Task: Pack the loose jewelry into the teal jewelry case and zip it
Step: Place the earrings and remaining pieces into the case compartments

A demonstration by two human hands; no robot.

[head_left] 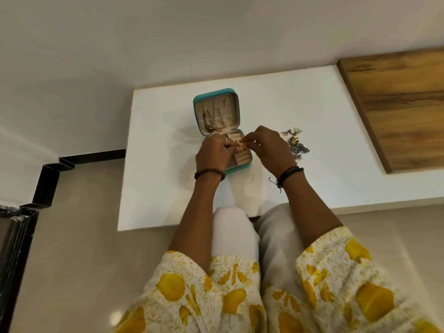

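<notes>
Head view: both hands meet over the open teal case on the white worktop; left hand and right hand each pinch a gold ring directly above the tray, loose jewelry nearer the right grip

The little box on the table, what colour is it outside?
Teal outside, with a beige lining; the head view shows the case open.
</notes>
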